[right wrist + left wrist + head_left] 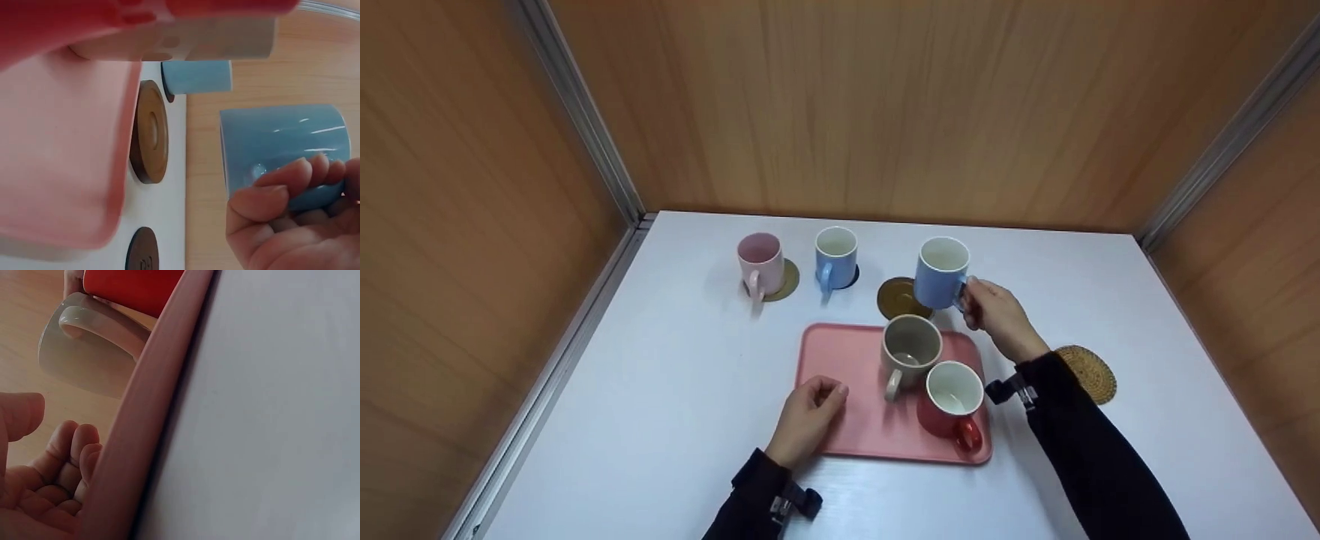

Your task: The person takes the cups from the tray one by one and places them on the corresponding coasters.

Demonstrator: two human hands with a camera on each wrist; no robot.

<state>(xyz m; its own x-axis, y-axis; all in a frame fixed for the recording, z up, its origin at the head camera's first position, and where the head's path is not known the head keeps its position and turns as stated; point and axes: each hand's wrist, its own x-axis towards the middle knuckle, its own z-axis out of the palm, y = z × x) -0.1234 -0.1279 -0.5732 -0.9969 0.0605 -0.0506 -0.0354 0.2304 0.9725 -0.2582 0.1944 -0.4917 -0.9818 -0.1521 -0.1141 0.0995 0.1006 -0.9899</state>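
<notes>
My right hand (997, 315) grips the handle of a blue mug (937, 289) with a white inside. The mug is held upright above the table, beyond the tray, overlapping a round brown wooden coaster (894, 298) in the head view. On the pink tray (862, 429) stand a grey-beige mug (913, 369) and, in front of it, a red mug (934, 418) with a white inside. At the tray's left front edge is my left hand (804, 421), its fingers loosely curled around nothing. The left wrist view shows its palm beside the tray rim (152, 388).
A pink mug (761, 266) stands partly over a coaster (790, 283) at the back left. Beside it, a second blue mug (837, 259) sits on a dark coaster. A woven coaster (1091, 373) lies right of the tray, by my right sleeve. Wooden panels (847, 112) enclose the table.
</notes>
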